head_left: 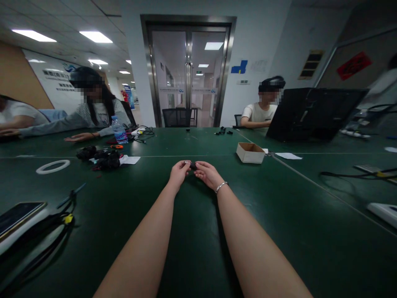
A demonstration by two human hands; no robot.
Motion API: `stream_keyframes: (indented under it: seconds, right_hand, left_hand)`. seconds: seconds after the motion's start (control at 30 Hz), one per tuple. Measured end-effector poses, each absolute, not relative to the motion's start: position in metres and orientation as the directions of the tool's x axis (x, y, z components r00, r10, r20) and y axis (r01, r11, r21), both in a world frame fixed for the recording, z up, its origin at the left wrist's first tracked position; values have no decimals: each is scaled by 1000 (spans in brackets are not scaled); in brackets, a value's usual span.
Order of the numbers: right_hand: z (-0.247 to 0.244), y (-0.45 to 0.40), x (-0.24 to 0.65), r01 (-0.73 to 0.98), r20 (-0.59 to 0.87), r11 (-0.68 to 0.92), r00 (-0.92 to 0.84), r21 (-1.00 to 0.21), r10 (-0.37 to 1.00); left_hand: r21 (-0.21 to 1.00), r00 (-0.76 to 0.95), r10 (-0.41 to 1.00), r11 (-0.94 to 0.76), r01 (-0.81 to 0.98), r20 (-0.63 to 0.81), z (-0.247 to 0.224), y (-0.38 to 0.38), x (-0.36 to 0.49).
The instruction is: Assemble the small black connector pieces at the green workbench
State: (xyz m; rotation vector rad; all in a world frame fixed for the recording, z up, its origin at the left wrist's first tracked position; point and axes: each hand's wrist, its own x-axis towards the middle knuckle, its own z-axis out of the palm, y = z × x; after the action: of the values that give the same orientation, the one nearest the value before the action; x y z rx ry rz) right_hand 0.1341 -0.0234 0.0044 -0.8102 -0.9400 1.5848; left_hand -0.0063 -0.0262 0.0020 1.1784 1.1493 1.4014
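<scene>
Both arms reach forward over the green table (198, 223). Between my hands is a small black piece (193, 166), too small to name by kind. The fingers of my left hand (180, 173) are closed on its left end, where a tiny light-coloured bit shows near the fingertips. From the other side my right hand (208, 173), with a silver bracelet (221, 187) at the wrist, pinches its right end. The hands are a little above or resting on the tabletop; I cannot tell which.
A cardboard box (250, 154) stands right of my hands. Leftward lie a bundle of black items (105, 158), a bottle (119, 131), a white ring (52, 167), cables (66, 219) and a phone (21, 215). Small black pieces (223, 131) lie farther back. Other people sit across and left.
</scene>
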Motion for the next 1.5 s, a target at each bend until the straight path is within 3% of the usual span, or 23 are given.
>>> stream_keyframes:
  seconds: [0.9,1.3,1.5]
  right_hand:
    - [2,-21,140,-512,-30,-131,-202,-849,979]
    - [1,-22,143,-493,-5,-133,-252,-860,968]
    - [4,-24,144,-472,-8,-152,-294,-868,956]
  left_hand:
    - [982,-127,983,-144,-119,129,-10,-20,-11]
    - [960,-126,982,-106,258,142,-6,-27,-10]
    - [965,-167,983,-27,261,72,-1,-26,-10]
